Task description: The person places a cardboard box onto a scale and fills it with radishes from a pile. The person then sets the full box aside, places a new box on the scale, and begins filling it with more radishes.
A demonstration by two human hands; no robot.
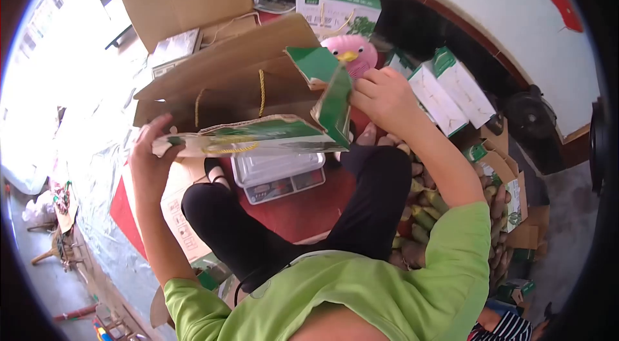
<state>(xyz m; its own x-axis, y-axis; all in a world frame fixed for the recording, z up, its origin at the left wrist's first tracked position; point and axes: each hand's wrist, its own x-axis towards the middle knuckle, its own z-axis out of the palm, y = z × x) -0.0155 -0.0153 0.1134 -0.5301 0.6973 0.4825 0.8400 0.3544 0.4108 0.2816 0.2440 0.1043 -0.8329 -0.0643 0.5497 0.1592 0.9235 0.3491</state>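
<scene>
Carton, green and white with a gold cord handle, is up over the person's lap, long axis running side to side and the open flaps facing away toward the stacked boxes. Left hand grips the near end, right hand pinches a green end flap. I'd brace that left end steady and fold the flap square, with the scale sitting just below.
</scene>
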